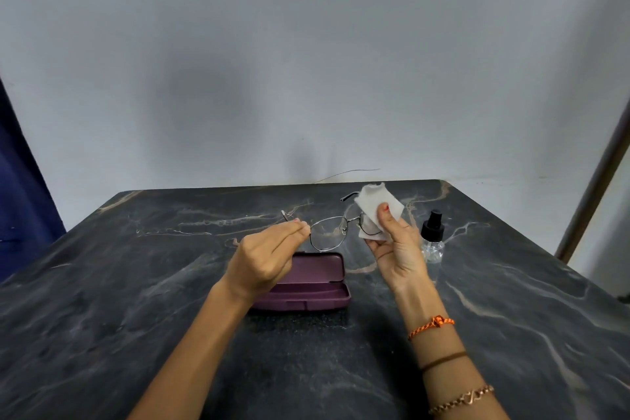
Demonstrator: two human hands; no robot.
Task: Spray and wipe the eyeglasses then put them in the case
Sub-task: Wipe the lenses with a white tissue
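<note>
Thin metal-framed eyeglasses (329, 232) hang in the air above the table, temples unfolded. My left hand (266, 256) pinches the frame's left corner by the hinge. My right hand (397, 245) holds a white cloth (376, 206) folded over the right lens, thumb on top, fingers behind. The cloth hides that lens. Below the hands lies an open purple case (306, 283), its lid tilted back, nothing inside. A small clear spray bottle (432, 239) with a black cap stands upright just right of my right hand.
The dark marble table (136, 300) reaches back to a pale wall (306, 78). A blue curtain (20, 181) hangs at the left. A brown pole (593, 194) leans at the right, beyond the table's corner.
</note>
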